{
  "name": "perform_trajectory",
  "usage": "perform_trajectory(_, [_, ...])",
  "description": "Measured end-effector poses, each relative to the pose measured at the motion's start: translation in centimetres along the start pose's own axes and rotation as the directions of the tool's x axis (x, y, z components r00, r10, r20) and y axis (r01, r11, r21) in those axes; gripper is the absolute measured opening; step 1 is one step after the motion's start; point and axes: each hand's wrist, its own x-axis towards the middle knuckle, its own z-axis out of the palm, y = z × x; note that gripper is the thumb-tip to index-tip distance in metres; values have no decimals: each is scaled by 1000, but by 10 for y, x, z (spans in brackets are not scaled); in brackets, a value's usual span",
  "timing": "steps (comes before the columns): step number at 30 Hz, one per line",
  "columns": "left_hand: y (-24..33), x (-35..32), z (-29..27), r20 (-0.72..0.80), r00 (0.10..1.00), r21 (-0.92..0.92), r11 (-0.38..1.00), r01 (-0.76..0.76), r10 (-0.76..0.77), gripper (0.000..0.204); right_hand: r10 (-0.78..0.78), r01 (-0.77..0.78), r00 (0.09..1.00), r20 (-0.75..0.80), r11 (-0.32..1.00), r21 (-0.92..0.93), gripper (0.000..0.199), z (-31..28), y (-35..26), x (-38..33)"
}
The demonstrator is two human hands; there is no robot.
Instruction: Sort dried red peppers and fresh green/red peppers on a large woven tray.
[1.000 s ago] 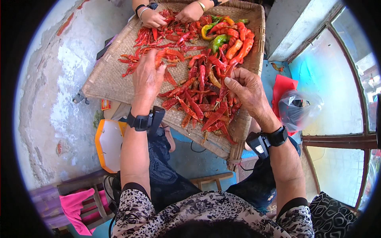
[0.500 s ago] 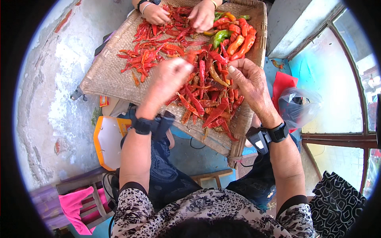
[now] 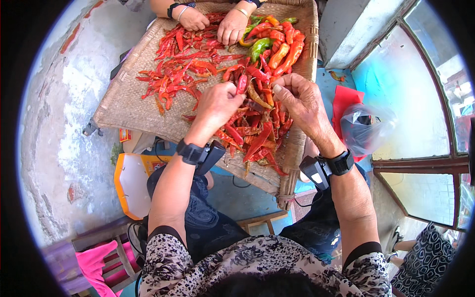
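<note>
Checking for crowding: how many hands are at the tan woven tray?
4: the wearer's left hand over wrinkled red chilies, right hand by the tray's right edge; a co-worker's silver-bangled hand and gold-bangled hand at its far side. None appears hidden.

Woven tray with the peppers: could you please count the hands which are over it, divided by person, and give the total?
Camera wearer's hands (left hand, right hand): 2
Co-worker's hands: 2
Total over the woven tray: 4

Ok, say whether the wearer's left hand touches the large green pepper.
Apart: the head view shows red peppers between the left hand and the green pepper.
</note>
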Motion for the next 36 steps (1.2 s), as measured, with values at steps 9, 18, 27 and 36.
perform_trajectory(9, [18, -8, -14, 221, 975, -725, 667, 172, -11, 13, -44, 47, 998, 36, 994, -95, 25, 1, 12, -5])
perform_trajectory(18, [22, -13, -17, 163, 981, -839, 538, 81, 106, 13, 10, 37, 976, 215, 976, -213, 18, 18, -2, -6])
perform_trajectory(27, [-79, 18, -79, -498, 816, -399, 913, 86, -294, 23, -96, 138, 985, 144, 941, -310, 9, 11, -8, -3])
perform_trajectory(36, [-46, 1, -20, 102, 995, 474, 879, -55, 7, 22, -110, 180, 970, 217, 924, -336, 10, 11, -12, -5])
